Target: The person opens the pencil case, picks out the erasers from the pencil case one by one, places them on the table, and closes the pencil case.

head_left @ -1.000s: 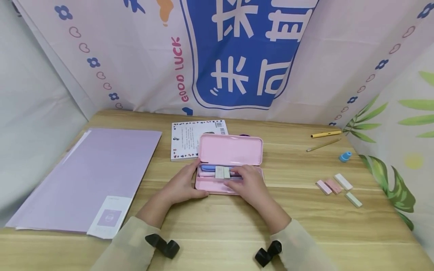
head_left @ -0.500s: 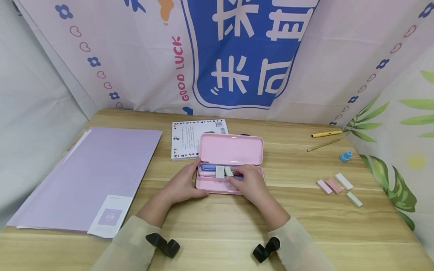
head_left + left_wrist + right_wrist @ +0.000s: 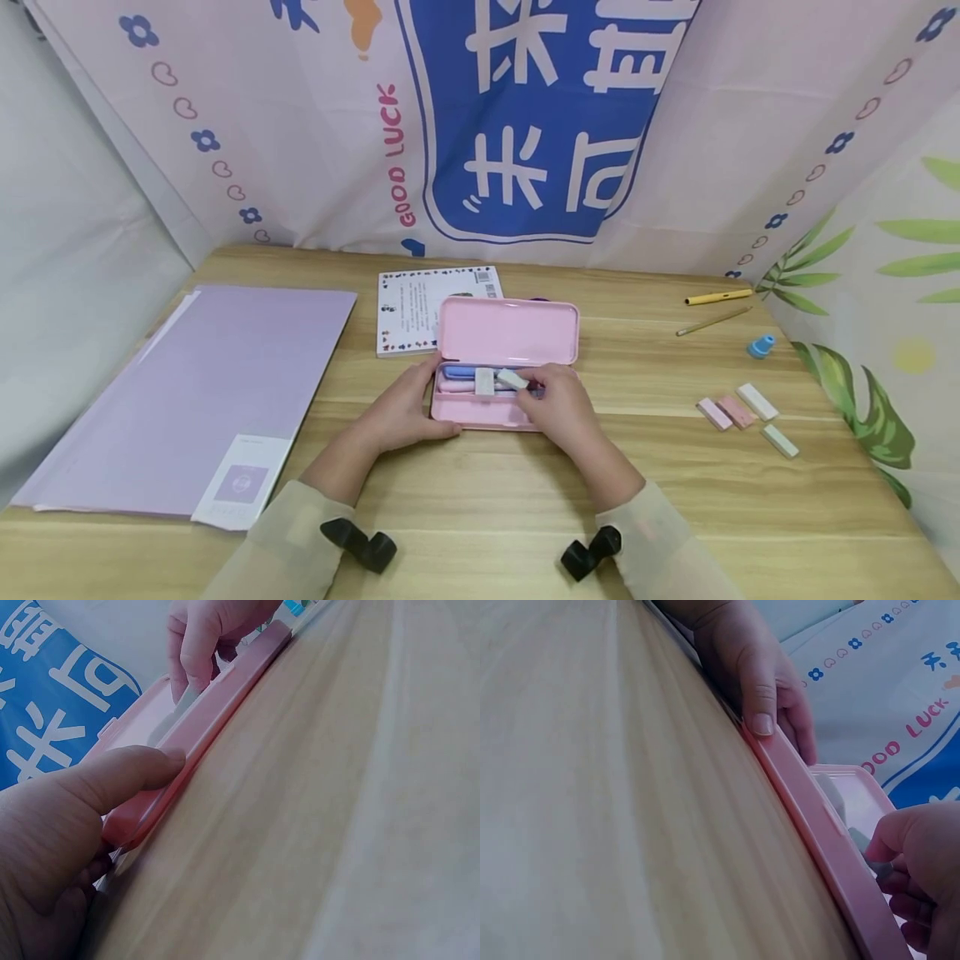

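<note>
A pink pencil case (image 3: pixel 480 410) lies with its lid raised on the wooden table. My left hand (image 3: pixel 405 408) grips its left end, the thumb (image 3: pixel 142 769) on the front wall and the fingers round the side. Between thumb and fingers, my right hand (image 3: pixel 561 404) pinches a pale green eraser (image 3: pixel 512 379), tilted over the case. Left of it, a grey-white eraser (image 3: pixel 484 382) lies across a blue pen-like item (image 3: pixel 459 372) and a pink one (image 3: pixel 455 386) in the back compartment. My right hand hides the case's right end.
Several erasers (image 3: pixel 736 411), a blue cone-shaped item (image 3: pixel 761 347), a pencil (image 3: pixel 712 322) and a yellow pen (image 3: pixel 718 297) lie at the right. A book (image 3: pixel 405 312) sits partly behind the lid. A large purple folder (image 3: pixel 217 392) covers the left side.
The pale green eraser has turned from standing beside the grey-white one to a tilted position, slightly apart, as my right hand shifted a little right. My left hand stays on the case.
</note>
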### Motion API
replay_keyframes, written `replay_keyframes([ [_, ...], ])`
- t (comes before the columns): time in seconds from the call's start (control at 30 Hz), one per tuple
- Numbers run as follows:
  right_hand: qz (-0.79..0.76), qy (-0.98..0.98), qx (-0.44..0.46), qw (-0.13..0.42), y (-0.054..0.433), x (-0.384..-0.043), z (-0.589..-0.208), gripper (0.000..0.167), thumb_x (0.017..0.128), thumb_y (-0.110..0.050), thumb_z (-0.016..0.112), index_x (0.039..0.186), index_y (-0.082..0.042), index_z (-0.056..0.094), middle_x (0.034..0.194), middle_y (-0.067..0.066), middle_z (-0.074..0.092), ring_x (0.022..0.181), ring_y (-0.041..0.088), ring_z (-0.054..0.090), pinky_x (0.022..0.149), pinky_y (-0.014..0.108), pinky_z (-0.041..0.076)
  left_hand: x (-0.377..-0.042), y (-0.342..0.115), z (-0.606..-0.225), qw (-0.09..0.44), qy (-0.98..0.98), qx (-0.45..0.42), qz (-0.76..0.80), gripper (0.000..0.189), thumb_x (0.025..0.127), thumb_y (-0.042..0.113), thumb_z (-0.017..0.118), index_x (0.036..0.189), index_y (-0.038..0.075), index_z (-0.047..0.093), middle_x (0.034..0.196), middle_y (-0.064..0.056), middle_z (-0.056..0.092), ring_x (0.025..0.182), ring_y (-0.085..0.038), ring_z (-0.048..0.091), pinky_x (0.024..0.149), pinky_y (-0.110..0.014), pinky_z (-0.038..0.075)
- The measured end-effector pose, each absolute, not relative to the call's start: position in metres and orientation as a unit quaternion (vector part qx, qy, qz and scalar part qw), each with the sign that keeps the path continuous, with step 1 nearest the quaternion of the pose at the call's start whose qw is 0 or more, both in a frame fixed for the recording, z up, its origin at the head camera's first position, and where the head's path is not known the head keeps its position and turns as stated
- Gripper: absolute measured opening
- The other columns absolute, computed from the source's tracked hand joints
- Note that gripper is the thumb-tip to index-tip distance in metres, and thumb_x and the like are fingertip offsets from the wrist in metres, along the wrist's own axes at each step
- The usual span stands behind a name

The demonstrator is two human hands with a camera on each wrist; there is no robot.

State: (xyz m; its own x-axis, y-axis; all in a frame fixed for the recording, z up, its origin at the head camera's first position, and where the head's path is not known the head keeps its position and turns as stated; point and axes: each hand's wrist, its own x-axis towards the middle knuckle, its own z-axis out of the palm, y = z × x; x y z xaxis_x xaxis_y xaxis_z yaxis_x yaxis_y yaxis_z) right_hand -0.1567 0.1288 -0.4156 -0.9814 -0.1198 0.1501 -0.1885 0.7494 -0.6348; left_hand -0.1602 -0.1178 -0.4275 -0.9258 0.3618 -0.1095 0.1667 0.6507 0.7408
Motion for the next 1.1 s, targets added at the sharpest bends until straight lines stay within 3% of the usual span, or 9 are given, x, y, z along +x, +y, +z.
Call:
replay_keyframes([
  [0.17,0.368,-0.921,0.092,0.093,0.151,-0.151,-0.415,0.03,0.079,-0.009,0.068,0.108,-0.005,0.075,0.094,0.009,0.069,0.092,0.025,0.058,0.081,0.039,0.049,-0.16,-0.119,-0.43,0.124,0.9,0.144,0.393,0.119,0.07,0.043,0.085,0.158,0.007,0.012,0.16,-0.021,0.025,0.148,-0.037,0.026,0.12,-0.053,0.026],
  [0.33,0.379,-0.921,0.045,0.08,0.192,-0.141,-0.414,0.031,0.085,-0.012,0.07,0.116,-0.008,0.072,0.107,0.013,0.069,0.103,0.028,0.059,0.089,0.042,0.049,-0.16,-0.119,-0.431,0.125,0.9,0.146,0.391,0.12,0.07,0.044,0.085,0.158,0.007,0.012,0.16,-0.02,0.025,0.148,-0.036,0.026,0.12,-0.052,0.025],
  [0.5,0.36,-0.929,-0.013,0.086,0.238,-0.126,-0.413,0.031,0.09,-0.016,0.067,0.119,-0.006,0.07,0.112,0.014,0.067,0.104,0.025,0.058,0.084,0.027,0.047,-0.16,-0.119,-0.431,0.127,0.9,0.141,0.393,0.12,0.07,0.046,0.085,0.158,0.008,0.012,0.16,-0.019,0.025,0.148,-0.036,0.025,0.12,-0.052,0.025],
  [0.63,0.344,-0.931,-0.057,0.11,0.271,-0.112,-0.41,0.031,0.092,-0.017,0.065,0.119,-0.005,0.069,0.111,0.015,0.066,0.1,0.014,0.053,0.076,0.01,0.04,-0.159,-0.119,-0.431,0.13,0.9,0.139,0.394,0.12,0.07,0.046,0.085,0.158,0.008,0.012,0.161,-0.019,0.024,0.148,-0.036,0.025,0.12,-0.052,0.025],
  [0.7,0.34,-0.929,-0.081,0.124,0.288,-0.106,-0.411,0.03,0.091,-0.017,0.065,0.119,-0.004,0.069,0.108,0.014,0.066,0.093,0.005,0.05,0.071,0.008,0.038,-0.159,-0.119,-0.43,0.129,0.9,0.139,0.393,0.12,0.07,0.045,0.085,0.158,0.008,0.012,0.161,-0.019,0.024,0.148,-0.036,0.025,0.12,-0.052,0.025],
  [0.83,0.326,-0.926,-0.142,0.126,0.322,-0.095,-0.413,0.034,0.092,-0.022,0.065,0.122,-0.005,0.068,0.111,0.015,0.066,0.082,-0.009,0.043,0.067,0.013,0.038,-0.159,-0.119,-0.43,0.125,0.899,0.144,0.393,0.12,0.07,0.045,0.085,0.158,0.007,0.013,0.16,-0.02,0.024,0.148,-0.036,0.026,0.12,-0.053,0.025],
  [0.97,0.306,-0.928,-0.192,0.089,0.355,-0.083,-0.415,0.043,0.095,-0.03,0.061,0.128,-0.003,0.063,0.112,0.015,0.065,0.08,-0.014,0.04,0.069,0.018,0.037,-0.16,-0.119,-0.431,0.122,0.899,0.148,0.394,0.12,0.07,0.046,0.085,0.157,0.007,0.013,0.16,-0.021,0.024,0.148,-0.037,0.026,0.12,-0.053,0.026],
  [1.1,0.286,-0.933,-0.207,0.066,0.378,-0.072,-0.417,0.043,0.095,-0.025,0.058,0.128,0.002,0.061,0.116,0.024,0.063,0.077,-0.021,0.032,0.068,0.016,0.036,-0.16,-0.119,-0.431,0.121,0.897,0.15,0.397,0.12,0.07,0.046,0.085,0.158,0.007,0.013,0.16,-0.02,0.024,0.148,-0.037,0.025,0.12,-0.053,0.025],
])
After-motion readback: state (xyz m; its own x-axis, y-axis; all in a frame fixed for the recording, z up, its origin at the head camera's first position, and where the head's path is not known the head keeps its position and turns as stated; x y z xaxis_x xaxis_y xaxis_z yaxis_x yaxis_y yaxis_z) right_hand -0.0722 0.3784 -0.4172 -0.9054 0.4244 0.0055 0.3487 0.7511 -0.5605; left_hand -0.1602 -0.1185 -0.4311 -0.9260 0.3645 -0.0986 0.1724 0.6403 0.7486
